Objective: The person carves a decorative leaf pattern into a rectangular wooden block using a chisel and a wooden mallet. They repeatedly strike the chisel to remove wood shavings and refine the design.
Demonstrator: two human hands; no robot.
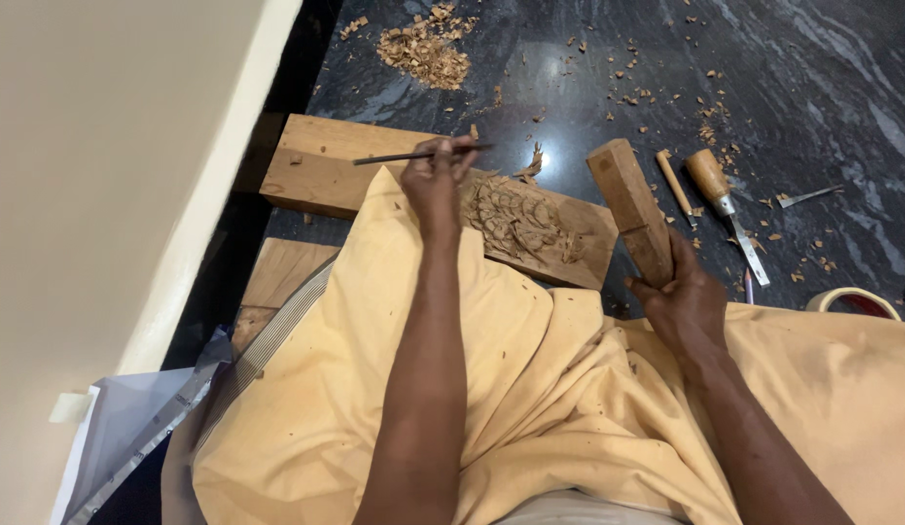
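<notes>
My left hand [435,180] grips a thin dark metal chisel [413,156], held level over a long wooden plank [316,170] that lies on the dark floor. A leafy relief carving [515,219] is cut into the plank just right of that hand. My right hand [684,297] holds a blocky wooden mallet [632,209] by its lower end, its head raised and tilted up to the left, beside the plank's right end. A pale yellow cloth [491,369] covers my lap beneath both arms.
Wooden-handled chisels [720,194] and a small metal tool [807,196] lie on the dark stone floor [812,87] to the right. Wood chips [428,49] are heaped at the far side. A tape roll [854,299] sits far right. A cream wall [102,194] stands left, papers [131,428] below.
</notes>
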